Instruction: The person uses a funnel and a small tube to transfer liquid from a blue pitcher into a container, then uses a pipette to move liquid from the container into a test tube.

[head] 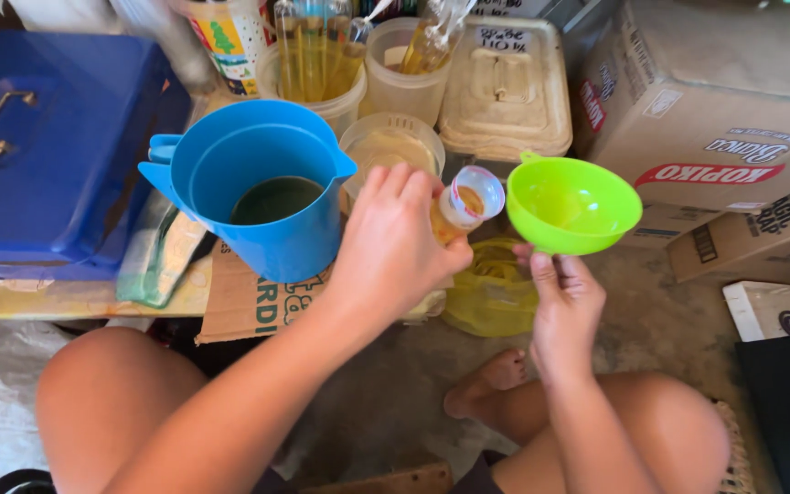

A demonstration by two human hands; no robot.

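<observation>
My left hand [395,242] grips a small clear bottle [466,203] with yellowish liquid in it, its open mouth tilted toward the right. My right hand [561,302] holds a bright green funnel [571,203] by its spout, the bowl facing up, just right of the bottle's mouth. A blue plastic jug [258,187] with dark liquid in its bottom stands on cardboard left of my left hand. A yellow plastic bag [494,291] lies on the floor under both hands.
A blue metal box [48,146] sits at the left. Behind the jug stand clear tubs [393,146] and bottles of yellow liquid [317,55], plus a beige lidded container [505,91]. Cardboard cartons [706,101] fill the right. My bare knees and foot [486,380] are below.
</observation>
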